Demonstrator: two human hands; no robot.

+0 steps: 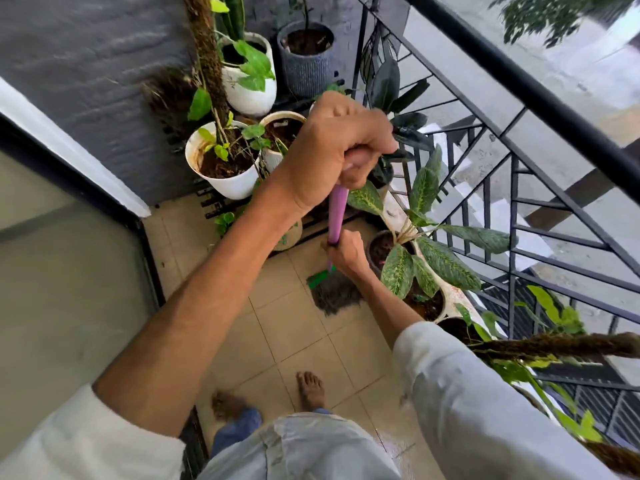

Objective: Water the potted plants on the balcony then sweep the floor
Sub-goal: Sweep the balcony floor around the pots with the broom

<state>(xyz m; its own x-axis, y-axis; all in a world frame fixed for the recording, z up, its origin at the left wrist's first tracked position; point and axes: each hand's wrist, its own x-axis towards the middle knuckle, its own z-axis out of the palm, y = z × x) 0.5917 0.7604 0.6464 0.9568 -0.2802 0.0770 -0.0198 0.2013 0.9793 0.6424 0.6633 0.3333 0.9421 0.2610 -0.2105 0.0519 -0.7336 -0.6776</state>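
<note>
Both hands grip the broom handle (337, 213): left hand (332, 150) on top, right hand (346, 252) lower, nearer the bristles (334, 297) on the floor.

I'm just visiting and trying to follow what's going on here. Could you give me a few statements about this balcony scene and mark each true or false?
1. Both hands grip the broom handle. True.
2. The left hand is the lower one. False: it holds the top; the right hand is lower.
3. The broom bristles rest on the tiled floor. True.
4. The person wears shoes. False: the feet are bare.
5. The broom handle is yellow. False: it is purple.
</note>
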